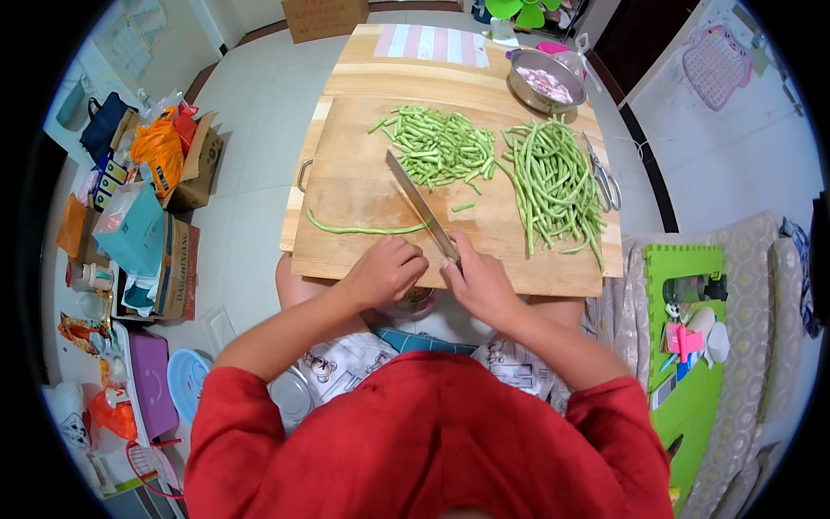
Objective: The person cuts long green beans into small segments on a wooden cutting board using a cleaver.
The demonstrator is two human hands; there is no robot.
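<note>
My right hand [478, 276] grips the handle of a kitchen knife [418, 201], whose long blade points away and to the left over a wooden cutting board [350, 162]. One long green bean [363, 229] lies crosswise, its right end at the blade. Just below that bean, my left hand [388, 269] is curled at the board's front edge; whether anything is between its fingers is hidden. Cut bean pieces [444, 146] form a heap at the board's back middle, with a loose piece [463, 207] nearer me. Whole long beans [551, 181] are piled on the right.
Scissors [606, 178] lie right of the whole beans. A metal bowl [548, 81] with pale pink pieces, perhaps meat, stands at the back right of the wooden table [363, 74]. Below the front edge, between my knees, a container [415, 303] partly shows. Packed boxes [178, 266] line the left floor.
</note>
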